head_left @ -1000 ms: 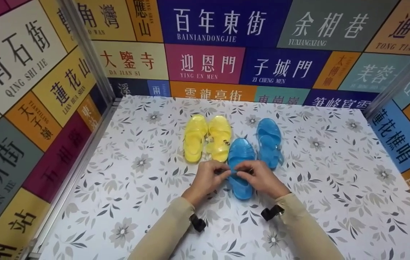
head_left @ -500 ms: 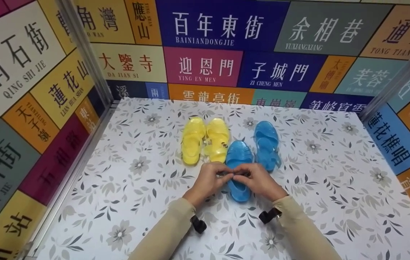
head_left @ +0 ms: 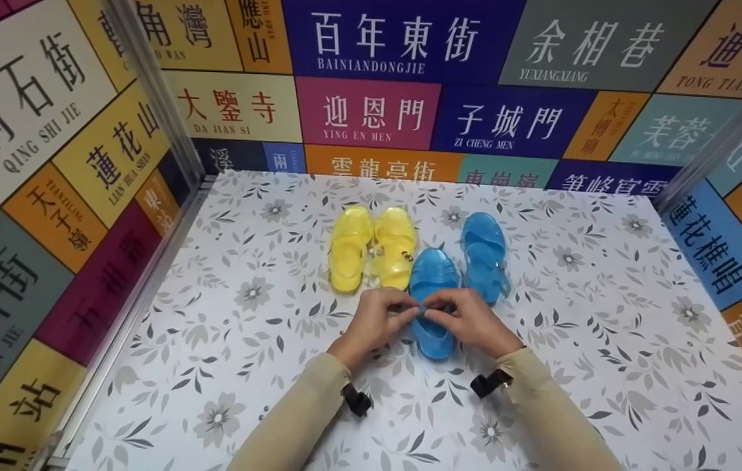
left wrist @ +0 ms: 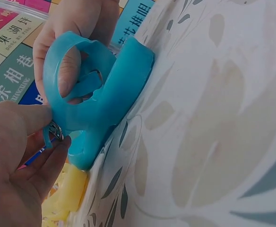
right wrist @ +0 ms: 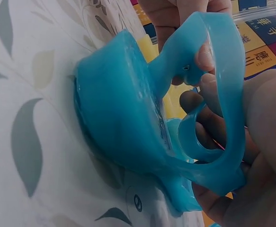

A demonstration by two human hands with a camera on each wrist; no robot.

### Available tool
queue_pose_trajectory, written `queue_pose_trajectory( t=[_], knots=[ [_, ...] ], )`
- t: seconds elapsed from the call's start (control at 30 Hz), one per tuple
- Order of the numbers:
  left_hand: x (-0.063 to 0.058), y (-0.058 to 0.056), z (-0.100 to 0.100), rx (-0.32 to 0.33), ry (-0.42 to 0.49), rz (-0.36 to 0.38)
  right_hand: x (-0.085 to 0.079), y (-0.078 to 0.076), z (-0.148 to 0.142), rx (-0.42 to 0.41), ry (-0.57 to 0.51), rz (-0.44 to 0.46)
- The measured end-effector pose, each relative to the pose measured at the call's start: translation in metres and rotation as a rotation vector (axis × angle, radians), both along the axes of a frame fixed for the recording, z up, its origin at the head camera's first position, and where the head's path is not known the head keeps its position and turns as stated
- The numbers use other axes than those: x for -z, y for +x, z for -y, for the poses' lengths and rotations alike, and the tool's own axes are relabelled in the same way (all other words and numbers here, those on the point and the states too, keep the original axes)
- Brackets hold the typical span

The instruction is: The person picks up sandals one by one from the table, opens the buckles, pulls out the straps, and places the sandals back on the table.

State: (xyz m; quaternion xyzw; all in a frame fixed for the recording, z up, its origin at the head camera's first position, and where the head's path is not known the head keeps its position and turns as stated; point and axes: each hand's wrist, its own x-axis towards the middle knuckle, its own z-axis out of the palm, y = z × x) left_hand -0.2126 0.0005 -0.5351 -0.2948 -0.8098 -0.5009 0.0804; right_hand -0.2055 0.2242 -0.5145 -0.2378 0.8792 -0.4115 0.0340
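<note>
A translucent blue sandal [head_left: 435, 265] lies on the floral surface in the head view, toe pointing away, with both hands at its strap. My left hand [head_left: 374, 320] pinches the small metal buckle [left wrist: 56, 131] at the strap's side between thumb and fingers. From the other side my right hand [head_left: 472, 322] holds the loose end of the strap [right wrist: 199, 142] between thumb and curled fingers. The raised heel loop [right wrist: 228, 85] stands beside the right hand in the right wrist view. Exactly how strap and buckle meet is hidden by the fingertips.
A second blue sandal [head_left: 483, 245] lies just beyond on the right. Two yellow sandals [head_left: 351, 239] sit side by side at the back left. Colourful sign-patterned walls [head_left: 371, 111] bound the white floral tabletop [head_left: 246, 366] at the back and sides.
The fingertips of both hands came together half a second ago and are slightly apart now. Both hands stay at the same blue sandal's strap; the head view has shifted a little.
</note>
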Motion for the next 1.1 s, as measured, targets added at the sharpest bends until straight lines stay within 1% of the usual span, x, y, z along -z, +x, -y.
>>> queue_pose_trajectory(
  t=[0.13,0.33,0.57,0.67,0.83,1.1],
  knots=[
    [-0.0015,-0.0002,-0.0003,-0.007,-0.003,-0.001,0.0013,-0.0013,0.0011,-0.013,-0.006,-0.011],
    [-0.0027,0.0003,-0.0014,0.014,-0.008,0.021,0.004,-0.0013,0.0029,-0.006,-0.003,-0.006],
    [-0.0022,-0.001,-0.0003,0.027,0.012,0.002,0.0017,-0.0016,0.0033,-0.008,0.011,-0.019],
    [-0.002,-0.0012,0.0,0.02,0.013,-0.007,0.001,-0.0021,0.0021,-0.007,0.016,-0.018],
    [-0.0016,-0.002,-0.0008,0.001,0.009,-0.008,0.0005,-0.002,-0.0015,-0.003,0.002,-0.005],
    [-0.0016,-0.0001,-0.0028,0.009,0.028,-0.021,0.0009,-0.0016,-0.0019,-0.006,-0.022,0.019]
  ],
)
